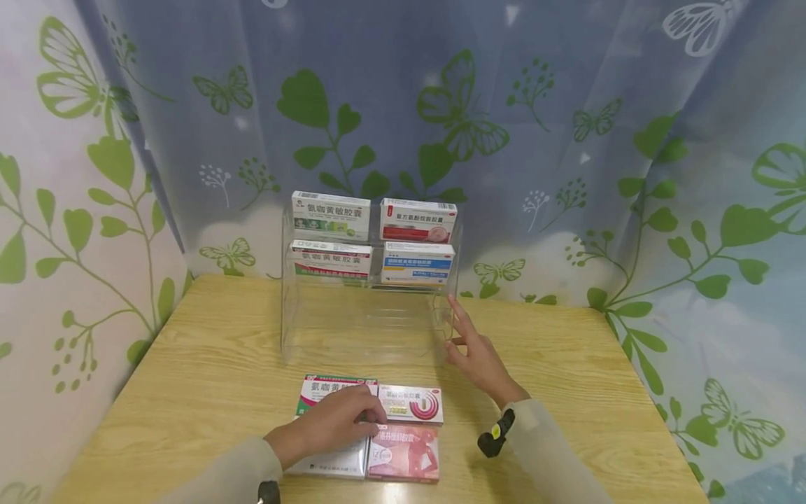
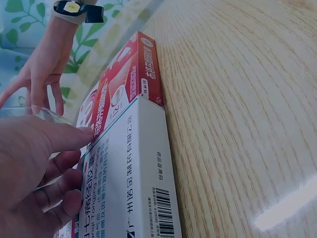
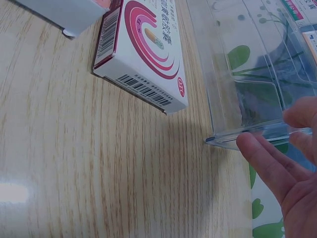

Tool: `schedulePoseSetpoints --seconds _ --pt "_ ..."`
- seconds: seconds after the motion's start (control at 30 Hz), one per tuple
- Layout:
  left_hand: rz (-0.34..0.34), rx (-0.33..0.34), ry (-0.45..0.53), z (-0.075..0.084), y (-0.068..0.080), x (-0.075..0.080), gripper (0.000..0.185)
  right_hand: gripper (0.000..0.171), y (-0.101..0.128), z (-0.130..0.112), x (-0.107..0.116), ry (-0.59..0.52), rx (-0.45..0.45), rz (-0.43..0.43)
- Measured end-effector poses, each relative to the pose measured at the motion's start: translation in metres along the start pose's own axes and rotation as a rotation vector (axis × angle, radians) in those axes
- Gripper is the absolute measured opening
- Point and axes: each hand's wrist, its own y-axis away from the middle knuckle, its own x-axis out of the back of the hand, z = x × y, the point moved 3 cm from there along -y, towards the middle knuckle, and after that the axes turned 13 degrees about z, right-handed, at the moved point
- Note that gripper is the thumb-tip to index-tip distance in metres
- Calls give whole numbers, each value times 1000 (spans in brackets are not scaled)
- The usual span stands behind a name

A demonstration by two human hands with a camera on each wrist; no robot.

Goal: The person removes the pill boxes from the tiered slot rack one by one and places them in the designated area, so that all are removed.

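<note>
Eight medicine boxes are in view: four in a clear acrylic rack (image 1: 296, 329) and four lying flat on the wooden bench (image 1: 208, 350).

Rack contents, two tiers with two boxes each:
- Top tier: a green-and-white box (image 1: 331, 215) on the left and a red-and-white box (image 1: 418, 220) on the right.
- Middle tier: a second green-and-white box (image 1: 331, 260) on the left and a blue-and-white box (image 1: 418, 262) on the right.
- The lowest tier holds no boxes.

Bench contents, a two-by-two block just in front of the rack:
- Far row: a green-edged box (image 1: 324, 387) on the left and a white box with red arcs (image 1: 412, 404) on the right.
- Near row: a white-and-grey box (image 1: 330, 463) on the left and a pink box (image 1: 404, 453) on the right.
- The boxes lie side by side, close together.

Left hand (image 1: 334, 421): it rests on top of the block, where the four boxes meet. The fingers are curled down over the box faces, with the tips toward the white box with red arcs. The left wrist view shows the thumb laid against a box edge. Whether any box is actually clamped cannot be determined.

Right hand (image 1: 475, 353): fingers straight and spread apart, holding nothing. The fingertips (image 3: 257, 158) touch the lower right front corner of the rack. A dark wrist-worn device (image 1: 496, 434) sits on the right sleeve.

A curtain with green leaf and butterfly print (image 1: 567, 140) hangs behind the bench.
</note>
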Motion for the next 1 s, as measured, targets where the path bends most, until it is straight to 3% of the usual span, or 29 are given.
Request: schedulePoseSetpoints --seconds 0.27,0.43,0.7,0.87,1.0 --pt "26 18 18 -2 0 2 11 95 0 0 0 -1 -14 -2" --pt "68 65 28 -5 -4 17 14 95 1 0 1 -7 -13 -2" --pt "290 129 -62 -23 -15 73 22 92 0 -1 1 -12 -1 0" --pt "422 151 -142 -35 -14 109 29 92 0 -1 1 -6 0 -5" --pt "568 156 -209 -44 -10 132 28 92 0 0 1 -1 9 -3"
